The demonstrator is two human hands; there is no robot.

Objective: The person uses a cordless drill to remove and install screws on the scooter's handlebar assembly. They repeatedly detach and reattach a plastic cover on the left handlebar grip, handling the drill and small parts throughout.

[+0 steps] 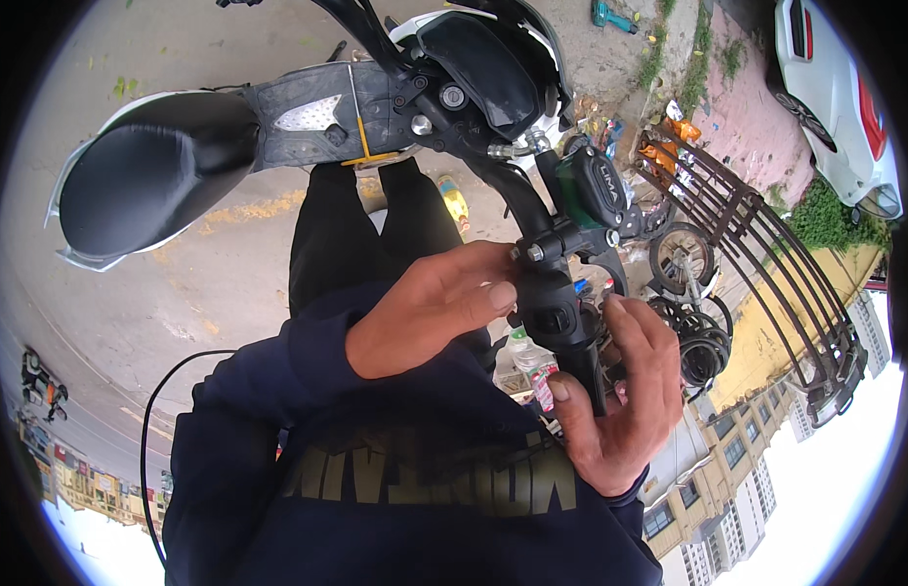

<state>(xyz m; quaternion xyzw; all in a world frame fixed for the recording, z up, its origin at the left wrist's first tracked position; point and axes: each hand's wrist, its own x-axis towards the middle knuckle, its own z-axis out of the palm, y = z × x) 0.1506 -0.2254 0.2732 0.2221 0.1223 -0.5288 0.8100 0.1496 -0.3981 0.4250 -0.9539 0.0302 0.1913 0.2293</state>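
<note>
A scooter's handlebar end stands in front of me, with a black switch housing [548,308], a rubber grip [582,370] and a brake lever [608,267]. Above the switch sits a dark brake fluid reservoir [593,187] bearing lettering. My left hand [436,304] reaches in from the left; its fingertips meet the inner side of the housing, partly hidden, and its thumb lies close by. Around the grip curves my right hand [630,395], thumb on the near side and fingers on the far side by the lever. Its fingers are spread apart, not closed on the grip.
The scooter's black seat [161,172] and footboard [329,113] extend left; a yellow-handled tool [365,139] lies across the footboard. Bottles [452,198], a metal rack [739,212], a loose wheel [681,256] and a teal power drill [613,17] are around. A white car [838,110] is parked right.
</note>
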